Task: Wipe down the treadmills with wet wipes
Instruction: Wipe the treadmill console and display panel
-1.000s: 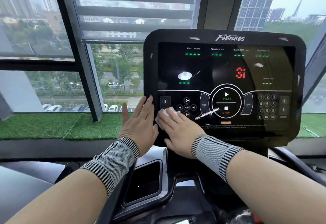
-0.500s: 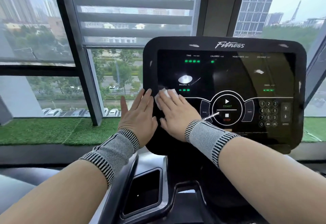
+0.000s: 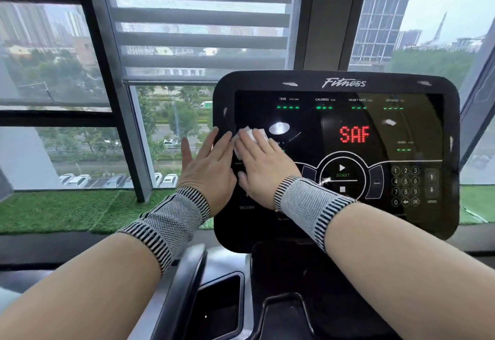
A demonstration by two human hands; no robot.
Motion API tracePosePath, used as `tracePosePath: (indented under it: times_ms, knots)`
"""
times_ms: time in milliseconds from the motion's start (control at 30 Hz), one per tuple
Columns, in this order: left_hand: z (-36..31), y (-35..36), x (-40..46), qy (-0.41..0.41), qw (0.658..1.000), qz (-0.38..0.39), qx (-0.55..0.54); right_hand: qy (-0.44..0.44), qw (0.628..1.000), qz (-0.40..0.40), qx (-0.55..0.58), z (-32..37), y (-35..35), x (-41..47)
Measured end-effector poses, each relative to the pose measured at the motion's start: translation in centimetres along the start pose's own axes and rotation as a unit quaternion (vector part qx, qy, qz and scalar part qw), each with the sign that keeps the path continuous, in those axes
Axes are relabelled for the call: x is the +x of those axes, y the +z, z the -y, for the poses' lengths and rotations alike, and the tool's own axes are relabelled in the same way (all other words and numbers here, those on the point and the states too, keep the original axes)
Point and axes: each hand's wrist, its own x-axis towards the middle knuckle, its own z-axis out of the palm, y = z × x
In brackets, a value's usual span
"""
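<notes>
Pressing the wet wipe flat under your right hand, fingers straight, at the console panel's left edge, you have unwiped screen stretching rightward, your open left hand resting alongside on the bezel.

Big windows fill the wall ahead, split by dark frames. A striped blind hangs halfway down the middle pane. Fake grass lines the sill. Outside, in grey daylight: towers, trees, a road and parked cars.
</notes>
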Motion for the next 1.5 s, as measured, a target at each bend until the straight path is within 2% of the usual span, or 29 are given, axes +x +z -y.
tracePosePath:
  times_ms: [167, 367, 567, 767, 967, 1133, 1300, 1333, 1433, 1500]
  knots:
    - [0.1, 0.3, -0.1, 0.002, 1.0, 0.006, 0.009, -0.034, 0.999, 0.019, -0.023, 0.5, 2.0, -3.3]
    - [-0.1, 0.4, 0.3, 0.012, 1.0, -0.006, -0.003, -0.002, 1.0, -0.018, 0.009, -0.4, -0.4, 1.0]
    - [0.3, 0.1, 0.6, 0.015, 1.0, -0.021, 0.001, -0.034, 0.999, -0.01, -0.031, -1.2, 0.2, 0.0]
    - [0.3, 0.2, 1.4, 0.024, 0.999, -0.043, 0.012, 0.019, 0.999, -0.035, 0.008, -2.5, -3.3, 4.9]
    - [-0.2, 0.0, 1.9, 0.038, 0.999, -0.013, 0.013, 0.053, 0.994, -0.037, 0.089, -2.1, -4.1, 5.5]
    - [-0.1, 0.3, 1.7, 0.037, 0.999, -0.011, 0.029, 0.213, 0.964, -0.069, 0.145, -1.7, -3.2, 4.7]
    - [-0.3, -0.5, 1.6, 0.038, 0.999, 0.007, 0.019, 0.103, 0.984, -0.037, 0.14, -1.3, -3.8, 5.8]
    - [-0.4, -0.5, 1.6, 0.038, 0.999, 0.007, 0.019, 0.117, 0.983, -0.048, 0.131, -1.6, -3.6, 5.6]
    - [-0.3, -0.4, 1.6, 0.038, 0.999, 0.005, 0.024, 0.232, 0.958, -0.085, 0.147, -1.9, -3.0, 4.9]
    - [-0.3, -0.3, 1.6, 0.037, 0.999, 0.008, 0.027, 0.196, 0.966, -0.075, 0.15, -1.5, -2.9, 5.1]
